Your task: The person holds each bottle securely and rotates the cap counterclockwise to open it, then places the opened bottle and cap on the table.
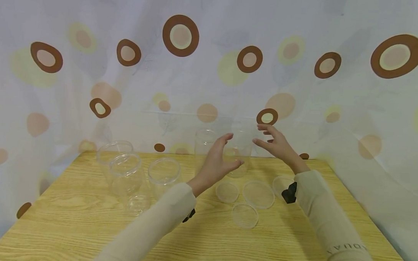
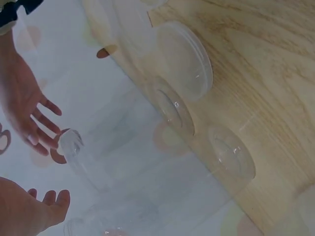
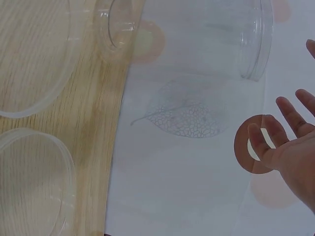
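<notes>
Two clear plastic jars stand side by side at the table's back edge, a left jar (image 1: 200,145) and a right jar (image 1: 241,171). My left hand (image 1: 215,161) is in front of them, thumb and fingers spread apart, holding nothing. To the right of the right jar, my right hand (image 1: 277,145) hovers with its fingers parted and relaxed. In the left wrist view, the right hand (image 2: 22,101) has its fingertips near a jar rim (image 2: 71,140); whether they touch I cannot tell. The right wrist view shows a gap between the right hand (image 3: 295,150) and a jar's rim (image 3: 256,44).
Several round clear lids, among them a large lid (image 1: 258,194) and a front lid (image 1: 245,215), lie before the hands. More clear jars stand at the left, including a jar (image 1: 164,179) and a small jar (image 1: 138,205). A patterned curtain (image 1: 211,69) hangs behind the table (image 1: 71,225).
</notes>
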The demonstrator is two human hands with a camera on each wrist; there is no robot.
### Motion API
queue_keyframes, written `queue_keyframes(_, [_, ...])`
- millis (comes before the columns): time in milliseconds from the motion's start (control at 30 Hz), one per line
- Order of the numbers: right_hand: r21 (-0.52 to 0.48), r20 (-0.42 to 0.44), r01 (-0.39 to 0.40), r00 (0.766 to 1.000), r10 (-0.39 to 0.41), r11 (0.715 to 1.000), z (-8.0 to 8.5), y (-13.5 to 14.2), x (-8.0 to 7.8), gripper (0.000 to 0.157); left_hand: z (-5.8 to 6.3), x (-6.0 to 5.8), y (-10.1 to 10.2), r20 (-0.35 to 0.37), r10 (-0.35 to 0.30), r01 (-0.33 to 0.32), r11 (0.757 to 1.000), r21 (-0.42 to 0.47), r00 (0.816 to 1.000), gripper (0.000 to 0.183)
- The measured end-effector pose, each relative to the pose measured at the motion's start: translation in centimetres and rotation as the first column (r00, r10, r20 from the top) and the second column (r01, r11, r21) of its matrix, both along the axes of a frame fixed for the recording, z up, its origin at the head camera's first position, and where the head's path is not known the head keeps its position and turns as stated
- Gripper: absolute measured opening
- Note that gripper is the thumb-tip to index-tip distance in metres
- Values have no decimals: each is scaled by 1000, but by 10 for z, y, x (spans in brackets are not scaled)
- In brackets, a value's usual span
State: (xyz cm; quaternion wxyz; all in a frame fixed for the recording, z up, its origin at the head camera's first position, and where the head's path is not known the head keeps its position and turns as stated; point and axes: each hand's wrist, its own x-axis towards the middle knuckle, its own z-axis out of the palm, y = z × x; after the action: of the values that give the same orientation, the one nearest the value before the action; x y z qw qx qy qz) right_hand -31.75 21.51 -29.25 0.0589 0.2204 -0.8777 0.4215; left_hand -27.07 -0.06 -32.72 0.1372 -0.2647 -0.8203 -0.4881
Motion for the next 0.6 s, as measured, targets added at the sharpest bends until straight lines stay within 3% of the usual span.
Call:
queue_keyframes(267, [20, 31, -31, 999, 31, 999, -27, 12, -30, 62, -27, 2, 13, 83, 56, -58, 998, 19, 995, 76])
queue_keyframes(600, [24, 89, -55, 995, 53, 998, -36, 11, -36, 66, -49, -3, 19, 210, 111, -133, 987, 93, 971, 81])
